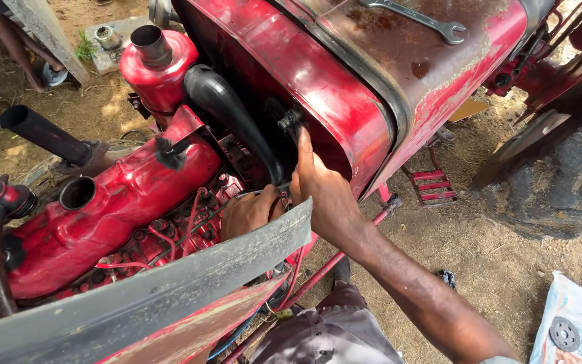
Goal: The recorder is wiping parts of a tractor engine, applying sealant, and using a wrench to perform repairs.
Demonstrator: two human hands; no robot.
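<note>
Below the red fuel tank point(345, 87) we are finding only a narrow gap | black hose point(230, 114) is crowding its left side | grey sheet-metal panel point(149, 290) is blocking it from the front | our right hand point(325, 195) is filling the opening | open ground is lying right of the tank.

Glossy red painted metal tank point(345, 87), rusty on top; matt black rubber hose point(234, 114).

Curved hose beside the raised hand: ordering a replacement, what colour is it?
Black hose, clearest in the head view.
</note>
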